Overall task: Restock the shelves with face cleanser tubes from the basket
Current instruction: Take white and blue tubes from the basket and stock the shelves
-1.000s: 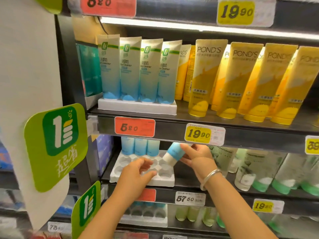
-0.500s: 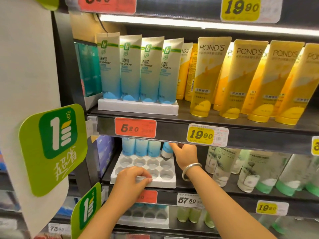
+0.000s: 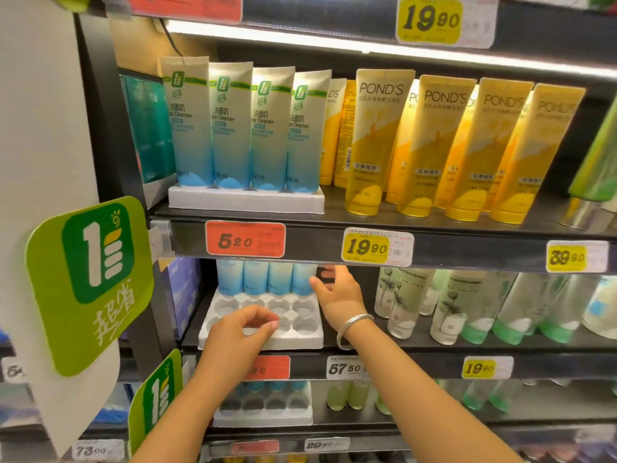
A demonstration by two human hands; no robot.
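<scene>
Several blue-and-white face cleanser tubes (image 3: 267, 277) stand in the back row of a white foam tray (image 3: 300, 339) on the middle shelf. My right hand (image 3: 337, 292), with a silver bangle on the wrist, is at the rightmost tube (image 3: 303, 278). Its thumb touches the tube's side and its fingers are spread behind it. My left hand (image 3: 238, 332) grips the front of the tray with curled fingers. The tray's front cells stand empty. A full row of the same tubes (image 3: 245, 128) stands on the shelf above. The basket is out of view.
Yellow Pond's tubes (image 3: 444, 145) fill the upper shelf to the right. Pale green bottles (image 3: 450, 305) stand right of the tray. The upper shelf's edge with price tags (image 3: 245, 238) overhangs the tubes. A green sign (image 3: 90, 279) juts out at the left. Another tray (image 3: 263, 419) sits below.
My right hand carried a tube to the back row and stood it upright at the right end. Its grip has loosened to a touch. The left hand stayed on the tray.
</scene>
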